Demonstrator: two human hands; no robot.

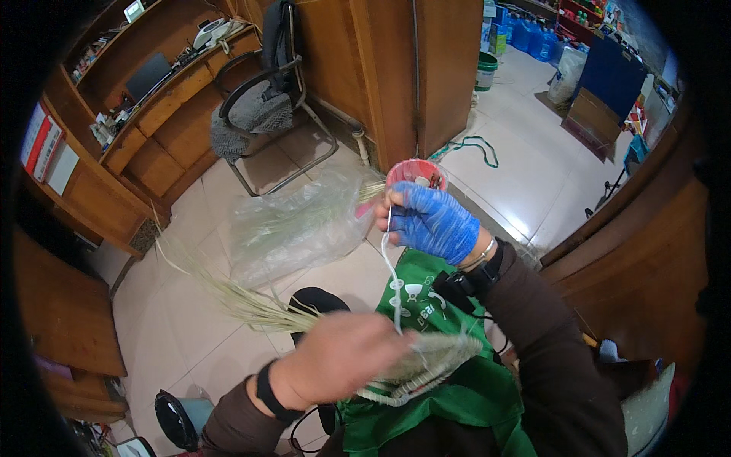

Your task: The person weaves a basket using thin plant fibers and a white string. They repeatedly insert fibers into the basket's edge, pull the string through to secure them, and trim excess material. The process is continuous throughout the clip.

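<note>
My left hand (342, 357), bare and blurred by motion, is closed at the left side of a coiled straw piece (434, 360) over my lap. A bundle of long pale straw stalks (257, 311) runs out from behind this hand to the upper left. My right hand (437, 220) wears a blue fingerless knit glove. It is raised above the lap, and its fingertips pinch the top end of a white cord (394, 268). The end in the fingers looks thin and straight; whether it is a needle I cannot tell. The cord runs down to the coiled piece beside my left fingers.
A green apron (411, 268) covers my lap. On the tiled floor ahead lie a clear plastic bag of straw (297, 228) and a red bucket (400, 170) with things inside. A chair (257, 114) stands beyond. A lined bin (185, 417) is at lower left.
</note>
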